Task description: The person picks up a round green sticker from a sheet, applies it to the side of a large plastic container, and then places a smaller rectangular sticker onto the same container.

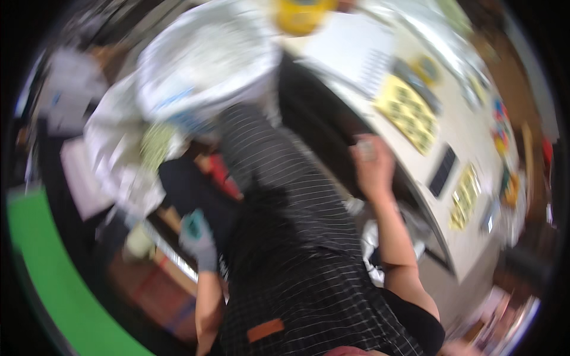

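My left hand (197, 235) wears a grey glove and hangs low beside my dark trousers. A teal patch shows on it; whether that is part of the glove or a thing held, I cannot tell, as its fingers are blurred. On the other side, my bare right hand (374, 169) is beside the table's near edge, fingers curled. A small pale thing shows at those fingers, too smeared to name. My striped apron (309, 237) fills the middle. Ahead of me stands a large white sack (148, 89), its mouth wide, with whitish stuff inside.
On the white table (409, 169) lie a spiral notebook (347, 50), a yellow sheet with dark marks (407, 113), a black phone-like slab (443, 171) and a shiny yellow packet (465, 196). A yellow object (301, 16) stands at the far edge. A green surface (56, 279) lies far left.
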Demonstrator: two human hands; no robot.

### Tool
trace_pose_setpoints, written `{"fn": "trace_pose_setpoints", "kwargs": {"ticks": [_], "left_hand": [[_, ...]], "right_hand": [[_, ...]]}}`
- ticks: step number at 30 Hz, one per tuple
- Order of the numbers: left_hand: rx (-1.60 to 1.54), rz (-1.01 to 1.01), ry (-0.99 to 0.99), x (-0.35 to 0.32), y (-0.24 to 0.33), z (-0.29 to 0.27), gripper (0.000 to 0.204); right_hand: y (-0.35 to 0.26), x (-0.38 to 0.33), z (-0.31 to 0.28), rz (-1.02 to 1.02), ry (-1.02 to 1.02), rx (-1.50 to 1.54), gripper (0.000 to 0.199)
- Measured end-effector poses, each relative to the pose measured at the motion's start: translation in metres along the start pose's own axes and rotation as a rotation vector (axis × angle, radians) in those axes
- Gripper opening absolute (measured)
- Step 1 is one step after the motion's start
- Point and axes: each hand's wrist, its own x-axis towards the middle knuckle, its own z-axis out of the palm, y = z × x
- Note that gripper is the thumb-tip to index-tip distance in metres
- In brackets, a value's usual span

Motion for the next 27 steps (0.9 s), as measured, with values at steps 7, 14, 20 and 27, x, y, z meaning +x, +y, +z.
{"fn": "trace_pose_setpoints", "kwargs": {"ticks": [7, 14, 20, 27], "left_hand": [[0.125, 0.183, 0.044, 0.007, 0.074, 0.003, 0.020], [-0.201, -0.310, 0.322, 0.010, -0.049, -0.026, 0.034], [0.010, -0.533, 0.567, 0.100, -0.194, -0.081, 0.085], [0.089, -1.434, 0.784, 0.205, -0.321, -0.088, 0.157]], "right_hand": [[0.120, 0.117, -0.057, -0.056, 0.051, -0.811, 0.048], [-0.046, 0.031, 0.047, -0.664, -0.142, -0.213, 0.062], [-0.105, -0.033, 0.105, -0.581, -0.464, -0.215, 0.077], [-0.110, -0.033, 0.111, -0.538, -0.407, -0.305, 0.073]]}}
